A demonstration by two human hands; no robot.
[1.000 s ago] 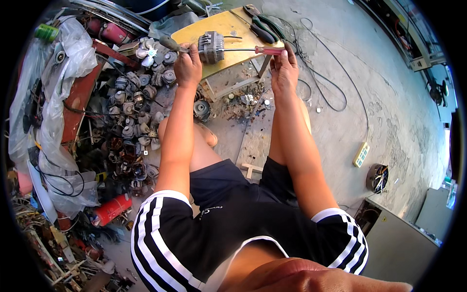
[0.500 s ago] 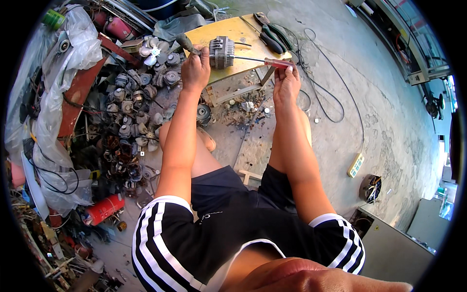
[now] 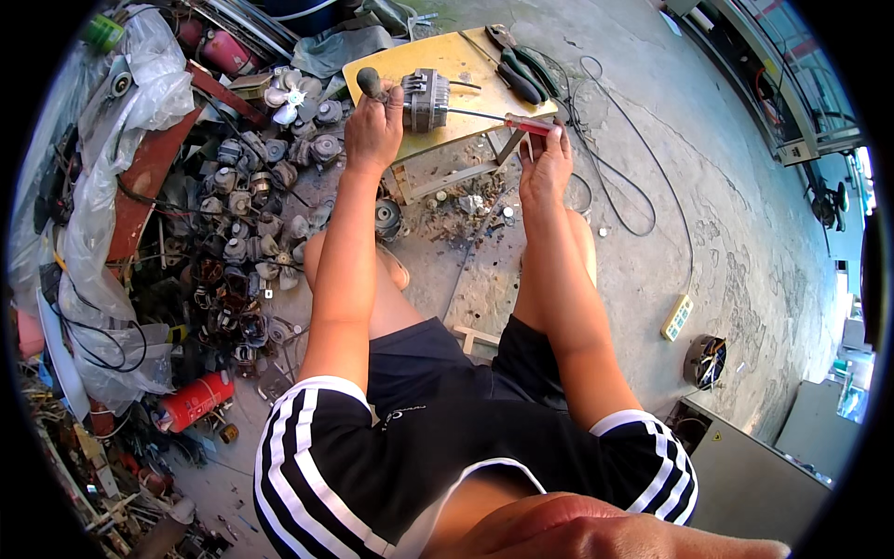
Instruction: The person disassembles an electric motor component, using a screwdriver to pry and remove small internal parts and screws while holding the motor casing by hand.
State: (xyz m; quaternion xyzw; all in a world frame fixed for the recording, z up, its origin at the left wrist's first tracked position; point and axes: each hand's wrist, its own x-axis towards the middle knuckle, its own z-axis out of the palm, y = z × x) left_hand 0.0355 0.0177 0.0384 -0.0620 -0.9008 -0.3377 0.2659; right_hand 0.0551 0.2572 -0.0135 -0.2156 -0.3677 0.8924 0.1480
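Note:
A small grey electric motor (image 3: 426,101) with a finned metal body sits on the yellow-topped stool (image 3: 447,56). My right hand (image 3: 546,164) grips the red handle of a screwdriver (image 3: 527,123), whose long shaft runs left to the motor's right side. Just left of the motor, my left hand (image 3: 374,133) is closed around a tool with a dark rounded handle (image 3: 370,82). That handle sticks up above the fingers, and they hide the tool's lower part, so I cannot tell its kind. A short black lead (image 3: 466,85) comes out of the motor's right side.
Black-handled pliers (image 3: 521,76) lie at the stool's right edge. Many used motors (image 3: 247,200) are heaped on the floor at left, near a red cylinder (image 3: 194,402). A cable (image 3: 643,140) loops across the floor to a power strip (image 3: 678,318). Small debris (image 3: 470,205) lies below the stool.
The dark handle in my left hand has swung from leaning left to more upright. My right hand has shifted slightly, still holding the screwdriver. The motor has stayed in place.

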